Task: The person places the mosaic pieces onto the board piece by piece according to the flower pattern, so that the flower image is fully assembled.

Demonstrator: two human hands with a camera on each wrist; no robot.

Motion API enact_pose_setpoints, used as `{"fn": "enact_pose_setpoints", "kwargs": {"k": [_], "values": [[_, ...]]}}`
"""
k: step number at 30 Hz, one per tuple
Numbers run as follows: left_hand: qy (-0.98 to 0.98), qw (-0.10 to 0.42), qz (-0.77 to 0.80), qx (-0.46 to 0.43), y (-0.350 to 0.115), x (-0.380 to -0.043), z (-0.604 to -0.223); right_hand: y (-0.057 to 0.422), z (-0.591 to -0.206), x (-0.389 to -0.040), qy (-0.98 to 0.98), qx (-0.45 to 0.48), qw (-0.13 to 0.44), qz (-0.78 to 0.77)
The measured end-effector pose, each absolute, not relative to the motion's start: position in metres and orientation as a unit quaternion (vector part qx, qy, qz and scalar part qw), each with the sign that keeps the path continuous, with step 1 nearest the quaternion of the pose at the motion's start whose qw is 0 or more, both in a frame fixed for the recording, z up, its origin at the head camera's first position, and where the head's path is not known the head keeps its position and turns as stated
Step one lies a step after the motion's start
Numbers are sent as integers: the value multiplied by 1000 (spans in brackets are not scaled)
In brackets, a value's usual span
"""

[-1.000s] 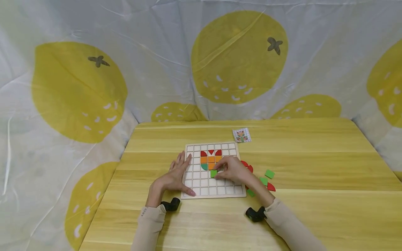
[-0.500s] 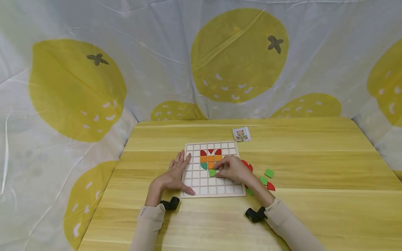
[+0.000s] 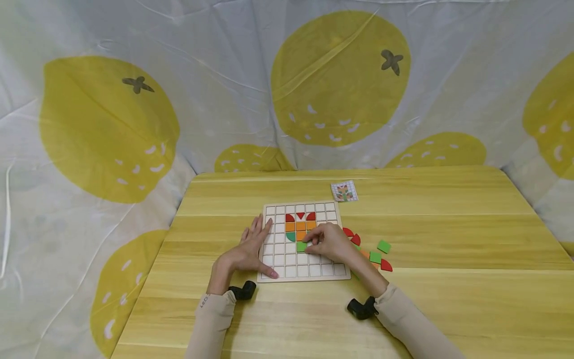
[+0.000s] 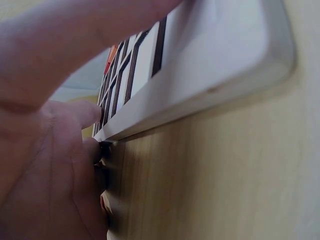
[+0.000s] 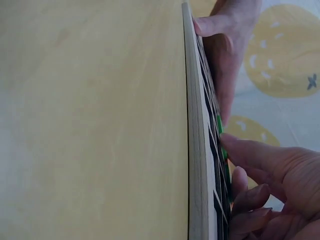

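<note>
A white gridded wooden board (image 3: 280,260) lies on the table, with red, orange and dark green tiles set in its upper middle cells. My left hand (image 3: 244,254) spreads along the board's left side, thumb on the near corner and fingers by the left rim. In the left wrist view the thumb crosses above the board's pale frame. My right hand (image 3: 331,243) reaches over the board from the right. Its thumb and index finger pinch a light green square tile (image 3: 301,247) just below the orange ones. The right wrist view shows the thumb tip at a green edge low over the grid.
Loose red, green and orange pieces lie right of the board, partly behind the right forearm, including a green square (image 3: 383,246) and a red quarter-round (image 3: 386,265). A small picture card (image 3: 344,191) sits behind the board. Fabric printed with lemons (image 3: 341,80) hangs beyond the table.
The right hand has shifted the light green tile slightly left, into line below the orange column. The left hand stays at the board's left side.
</note>
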State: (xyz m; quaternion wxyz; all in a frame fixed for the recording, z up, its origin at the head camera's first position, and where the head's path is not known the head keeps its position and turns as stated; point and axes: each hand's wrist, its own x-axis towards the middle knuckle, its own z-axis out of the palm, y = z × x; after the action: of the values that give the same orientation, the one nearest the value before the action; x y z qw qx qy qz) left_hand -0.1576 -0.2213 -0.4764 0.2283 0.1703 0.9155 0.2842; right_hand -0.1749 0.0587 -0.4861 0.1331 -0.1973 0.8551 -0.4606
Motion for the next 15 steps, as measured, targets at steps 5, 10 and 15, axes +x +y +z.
{"fn": "enact_pose_setpoints", "kwargs": {"k": [5, 10, 15], "values": [[916, 227, 282, 173, -222, -158, -477, 58, -486, -175, 853, -193, 135, -465], [916, 226, 285, 172, -222, -158, -476, 60, -486, -176, 848, -195, 142, -472], [913, 227, 290, 173, -221, -156, -475, 73, -477, -180, 843, -179, 138, -489]]}}
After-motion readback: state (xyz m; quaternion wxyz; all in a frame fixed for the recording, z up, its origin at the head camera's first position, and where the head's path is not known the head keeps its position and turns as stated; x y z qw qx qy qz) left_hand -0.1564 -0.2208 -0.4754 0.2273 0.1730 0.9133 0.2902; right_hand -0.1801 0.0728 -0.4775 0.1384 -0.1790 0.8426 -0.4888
